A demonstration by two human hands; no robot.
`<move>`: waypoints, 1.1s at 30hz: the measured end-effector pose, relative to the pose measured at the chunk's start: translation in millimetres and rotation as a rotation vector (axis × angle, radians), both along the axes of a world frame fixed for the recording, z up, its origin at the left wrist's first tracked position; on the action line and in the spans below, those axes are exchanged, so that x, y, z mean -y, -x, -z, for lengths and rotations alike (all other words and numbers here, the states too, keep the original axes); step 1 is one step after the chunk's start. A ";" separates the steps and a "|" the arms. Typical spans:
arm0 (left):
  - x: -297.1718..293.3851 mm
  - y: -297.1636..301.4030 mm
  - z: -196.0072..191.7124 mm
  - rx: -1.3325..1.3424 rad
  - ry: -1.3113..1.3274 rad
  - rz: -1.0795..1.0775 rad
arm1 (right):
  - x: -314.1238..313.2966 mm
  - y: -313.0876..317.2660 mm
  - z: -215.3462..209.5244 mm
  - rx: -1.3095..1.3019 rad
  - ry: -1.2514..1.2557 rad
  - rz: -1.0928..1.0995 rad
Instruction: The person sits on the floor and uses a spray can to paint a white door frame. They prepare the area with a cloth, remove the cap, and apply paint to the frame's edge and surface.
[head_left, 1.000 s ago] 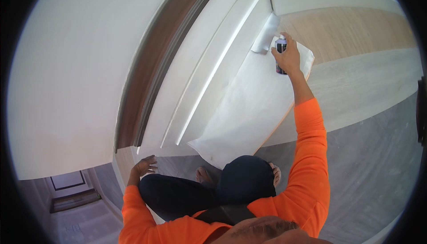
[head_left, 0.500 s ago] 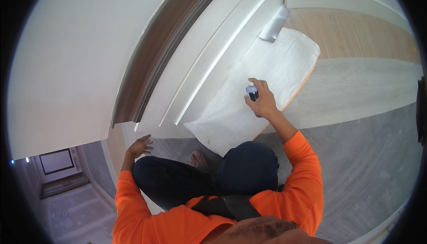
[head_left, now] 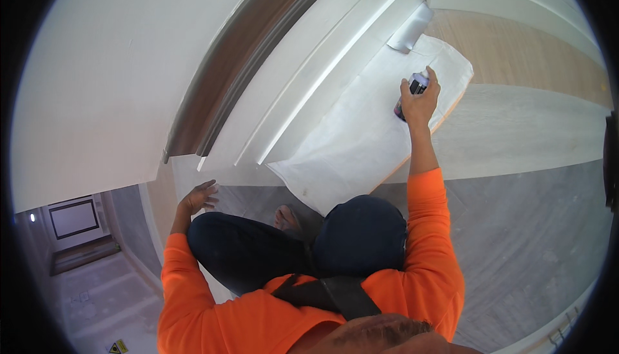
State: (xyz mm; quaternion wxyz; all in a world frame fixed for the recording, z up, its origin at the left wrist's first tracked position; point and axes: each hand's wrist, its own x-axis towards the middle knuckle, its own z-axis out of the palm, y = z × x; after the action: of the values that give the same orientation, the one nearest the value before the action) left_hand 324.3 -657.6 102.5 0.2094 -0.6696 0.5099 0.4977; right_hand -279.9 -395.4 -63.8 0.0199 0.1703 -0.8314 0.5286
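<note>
My right hand (head_left: 420, 102) is wrapped round a spray can (head_left: 418, 86), with its fingers up by the pale nozzle. The can has a dark label and a lavender top; it is tilted and hangs over a white sheet (head_left: 335, 154) spread along the foot of the wall. Past the can, a silver strip (head_left: 411, 29) lies against the white baseboard (head_left: 342, 51) near the corner. My left hand (head_left: 201, 198) is beside my left knee, close to the wall's end, with its fingers apart and nothing in them.
A dark brown moulding (head_left: 222, 77) runs along the wall at left. Wood-look flooring (head_left: 509, 44) and a pale covering (head_left: 516, 125) lie at right, with grey flooring (head_left: 516, 225) nearer. My bare foot (head_left: 285, 217) rests on the floor between my knees.
My right hand has moved away from me and to the right with the spray can, toward the corner, and the can's tilt has changed. My left hand has hardly moved.
</note>
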 end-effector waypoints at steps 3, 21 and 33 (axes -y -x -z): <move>1.0 15.3 -0.7 -0.023 0.006 0.034 | 2.4 6.2 -4.5 -0.003 -0.018 -0.015; -4.9 8.8 -0.5 -0.088 -0.005 0.058 | -9.9 -96.0 -4.8 0.101 -0.073 -0.551; -4.5 20.1 2.2 -0.054 -0.016 0.069 | -11.8 -68.9 -4.8 0.089 -0.018 -0.366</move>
State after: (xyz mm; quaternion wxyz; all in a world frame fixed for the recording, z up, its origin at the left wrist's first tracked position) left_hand 304.3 -653.1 100.3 0.2179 -0.6363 0.5342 0.5121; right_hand -210.9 -383.6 -58.9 -0.1152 0.2953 -0.7913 0.5229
